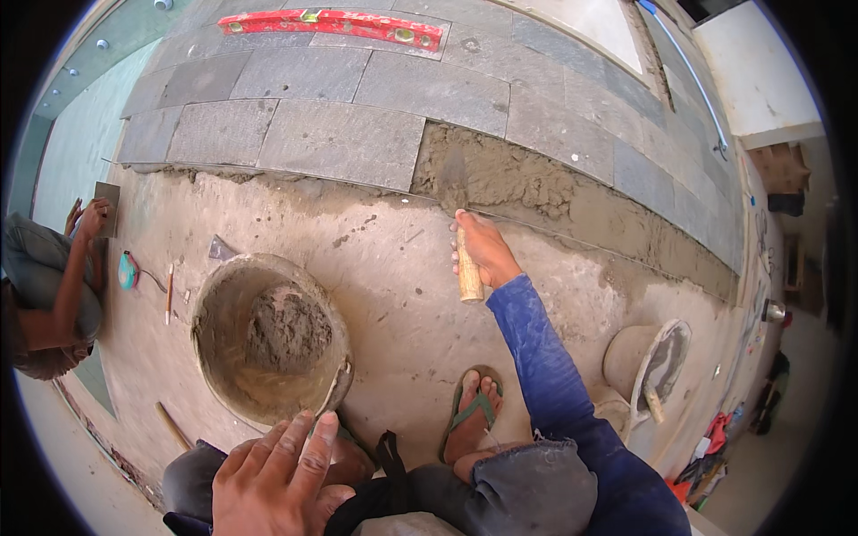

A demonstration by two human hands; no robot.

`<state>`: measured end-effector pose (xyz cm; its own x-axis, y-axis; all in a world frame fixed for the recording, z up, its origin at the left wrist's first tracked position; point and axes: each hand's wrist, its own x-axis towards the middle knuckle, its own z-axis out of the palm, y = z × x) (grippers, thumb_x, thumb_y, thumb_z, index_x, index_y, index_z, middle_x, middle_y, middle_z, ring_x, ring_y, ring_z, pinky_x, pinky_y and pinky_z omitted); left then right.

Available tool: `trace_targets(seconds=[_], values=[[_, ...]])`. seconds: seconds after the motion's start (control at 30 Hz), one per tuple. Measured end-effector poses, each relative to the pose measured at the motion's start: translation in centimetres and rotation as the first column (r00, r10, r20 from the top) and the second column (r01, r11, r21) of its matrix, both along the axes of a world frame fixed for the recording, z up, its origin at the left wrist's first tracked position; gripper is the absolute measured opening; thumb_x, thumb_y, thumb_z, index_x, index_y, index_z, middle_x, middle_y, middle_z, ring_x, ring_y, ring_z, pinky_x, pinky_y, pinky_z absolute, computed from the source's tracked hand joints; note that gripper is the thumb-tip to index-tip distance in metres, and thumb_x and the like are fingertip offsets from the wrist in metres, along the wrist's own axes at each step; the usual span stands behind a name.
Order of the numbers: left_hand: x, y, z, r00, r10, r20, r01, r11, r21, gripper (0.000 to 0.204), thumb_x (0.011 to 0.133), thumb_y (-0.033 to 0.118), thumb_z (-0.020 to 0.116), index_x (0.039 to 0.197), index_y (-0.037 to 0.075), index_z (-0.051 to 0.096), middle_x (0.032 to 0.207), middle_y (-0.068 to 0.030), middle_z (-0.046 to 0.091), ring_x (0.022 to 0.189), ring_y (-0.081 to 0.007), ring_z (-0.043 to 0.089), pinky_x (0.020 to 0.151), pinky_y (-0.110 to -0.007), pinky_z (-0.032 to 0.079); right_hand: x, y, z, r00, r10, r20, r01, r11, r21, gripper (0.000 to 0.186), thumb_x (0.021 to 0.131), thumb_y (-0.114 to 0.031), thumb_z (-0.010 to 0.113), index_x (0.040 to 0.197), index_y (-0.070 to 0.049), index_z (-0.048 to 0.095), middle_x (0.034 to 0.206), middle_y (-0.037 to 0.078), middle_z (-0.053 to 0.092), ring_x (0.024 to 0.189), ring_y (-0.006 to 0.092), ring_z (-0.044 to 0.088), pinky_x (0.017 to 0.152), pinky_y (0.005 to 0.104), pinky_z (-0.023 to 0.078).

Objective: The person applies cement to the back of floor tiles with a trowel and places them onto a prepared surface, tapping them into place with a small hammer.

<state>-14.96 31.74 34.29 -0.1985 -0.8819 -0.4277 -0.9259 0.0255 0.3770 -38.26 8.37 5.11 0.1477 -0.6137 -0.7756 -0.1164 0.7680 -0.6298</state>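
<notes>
My right hand (487,246) is wrapped round the pale wooden handle of a trowel (469,277). The trowel's blade touches a bed of wet grey mortar (527,179), which runs along the edge of the laid grey stone tiles (344,138). My left hand (273,478) hangs over my bent leg with its fingers stretched out, holding nothing. Just beyond its fingertips stands a round bucket (210,357), its rim crusted with dried cement. A heap of mortar (288,330) lies inside it.
A red spirit level (331,27) lies on the tiles. At left, a co-worker's hand (94,217) holds a tile (107,210). A tape measure (128,270) and a pencil (169,293) lie nearby. Another bucket (635,353) stands at right. A thin line follows the tile edge.
</notes>
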Motion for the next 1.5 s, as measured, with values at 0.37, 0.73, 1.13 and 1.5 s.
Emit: trace_targets(seconds=[0.37,0.73,1.13,1.5], values=[[-1.6,-0.3,1.7,0.996,0.069,-0.057,-0.073,0.994,-0.077,0.071,0.081,0.025,0.074,0.146,0.01,0.047,0.131,-0.0154,0.062,0.112,-0.0338,0.063,0.091,-0.04,0.052,-2.4,-0.5,4.2,0.571,0.19,-0.799,-0.695,0.63,-0.347,0.043,0.097,-0.037,0.05,0.104,0.003,0.063,0.102,0.032,0.066,0.096,0.0464,0.064,0.084,0.053,0.049],[-2.2,-1.2,1.4,0.998,0.024,-0.051,-0.03,0.994,-0.108,0.071,0.081,0.025,0.074,0.145,0.01,0.048,0.13,-0.0165,0.062,0.111,-0.0342,0.063,0.092,-0.041,0.052,-6.8,0.1,2.4,0.371,0.103,-0.923,-0.72,0.659,-0.216,0.04,0.099,-0.034,0.051,0.103,0.004,0.063,0.089,0.03,0.068,0.089,0.0476,0.066,0.083,0.0551,0.05],[-4.0,-2.8,1.7,0.996,-0.055,-0.063,0.049,0.993,-0.105,0.07,0.081,0.021,0.075,0.144,0.005,0.049,0.131,-0.0189,0.062,0.111,-0.0369,0.063,0.092,-0.042,0.051,-2.4,-1.2,0.2,0.418,0.119,-0.901,-0.661,0.72,-0.212,0.034,0.099,-0.03,0.052,0.103,0.002,0.063,0.09,0.025,0.071,0.09,0.0419,0.069,0.082,0.0497,0.055],[-3.9,-3.0,1.1,0.994,-0.107,-0.033,0.104,0.991,-0.083,0.069,0.083,0.029,0.074,0.141,0.001,0.05,0.124,-0.0233,0.064,0.108,-0.0397,0.065,0.09,-0.045,0.053,-17.9,-1.4,-0.3,0.71,-0.021,-0.704,-0.231,0.937,-0.261,0.039,0.099,-0.037,0.052,0.096,0.0,0.062,0.079,0.018,0.064,0.071,0.0312,0.067,0.056,0.0447,0.054]])
